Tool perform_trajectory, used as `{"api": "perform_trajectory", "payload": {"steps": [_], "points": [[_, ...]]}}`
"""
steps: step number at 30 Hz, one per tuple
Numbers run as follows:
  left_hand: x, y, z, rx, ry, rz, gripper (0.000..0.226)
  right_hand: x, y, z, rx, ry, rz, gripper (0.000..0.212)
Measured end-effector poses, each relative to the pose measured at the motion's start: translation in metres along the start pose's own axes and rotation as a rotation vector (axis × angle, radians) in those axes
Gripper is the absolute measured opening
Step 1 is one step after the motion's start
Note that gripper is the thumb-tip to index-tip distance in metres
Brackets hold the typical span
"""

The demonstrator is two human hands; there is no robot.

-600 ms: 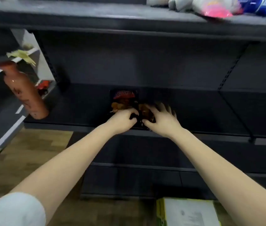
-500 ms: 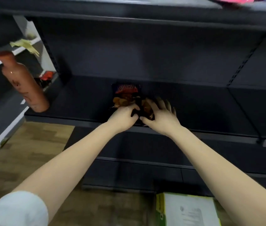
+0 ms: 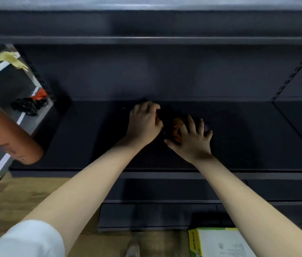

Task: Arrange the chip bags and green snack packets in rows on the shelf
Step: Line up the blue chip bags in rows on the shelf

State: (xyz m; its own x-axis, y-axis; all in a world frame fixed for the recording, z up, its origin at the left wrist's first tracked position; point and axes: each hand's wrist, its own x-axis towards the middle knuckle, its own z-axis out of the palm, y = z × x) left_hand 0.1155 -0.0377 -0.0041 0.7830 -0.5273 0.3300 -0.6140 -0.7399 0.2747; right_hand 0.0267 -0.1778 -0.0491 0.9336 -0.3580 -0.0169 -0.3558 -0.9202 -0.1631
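Left hand (image 3: 144,125) grips the chip bag (image 3: 176,129) at its left edge, fingers curled. Right hand (image 3: 192,140) presses it with straight, spread fingers.

chip bag (image 3: 176,133): mostly hidden, dark | box (image 3: 220,243): cut off at bottom edge

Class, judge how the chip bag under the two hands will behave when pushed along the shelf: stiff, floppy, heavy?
Probably floppy: the chip bag lies flat under the spread right hand. Likely light: the left hand grips one edge. It may slide on the smooth shelf.
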Motion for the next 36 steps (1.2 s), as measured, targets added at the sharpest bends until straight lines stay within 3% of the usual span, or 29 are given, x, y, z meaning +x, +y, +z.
{"api": "perform_trajectory", "payload": {"steps": [6,13,18,22,26,30,36], "points": [[0.031,-0.031,0.031,0.074,-0.356,-0.158,0.065,0.012,-0.015,0.003,0.009,0.049,0.154,0.084],[0.009,-0.041,0.048,0.096,-0.108,-0.044,0.059,0.014,-0.024,0.006,0.028,0.082,0.294,0.085],[0.011,-0.041,0.044,0.072,-0.194,-0.068,0.06,0.01,-0.025,0.005,0.067,0.079,0.314,0.087],[0.017,-0.043,0.034,0.038,-0.387,-0.096,0.076,0.004,-0.02,-0.001,0.067,0.026,0.237,0.09],[0.006,-0.04,0.023,0.037,-0.492,-0.129,0.086,-0.012,-0.025,-0.004,0.016,0.002,0.218,0.078],[-0.016,-0.019,0.02,0.126,-0.495,-0.222,0.094,-0.025,-0.036,0.001,-0.019,0.093,0.213,0.065],[-0.057,0.003,0.015,0.187,-0.287,-0.31,0.076,-0.028,-0.025,-0.002,0.019,0.08,0.085,0.06]]}}
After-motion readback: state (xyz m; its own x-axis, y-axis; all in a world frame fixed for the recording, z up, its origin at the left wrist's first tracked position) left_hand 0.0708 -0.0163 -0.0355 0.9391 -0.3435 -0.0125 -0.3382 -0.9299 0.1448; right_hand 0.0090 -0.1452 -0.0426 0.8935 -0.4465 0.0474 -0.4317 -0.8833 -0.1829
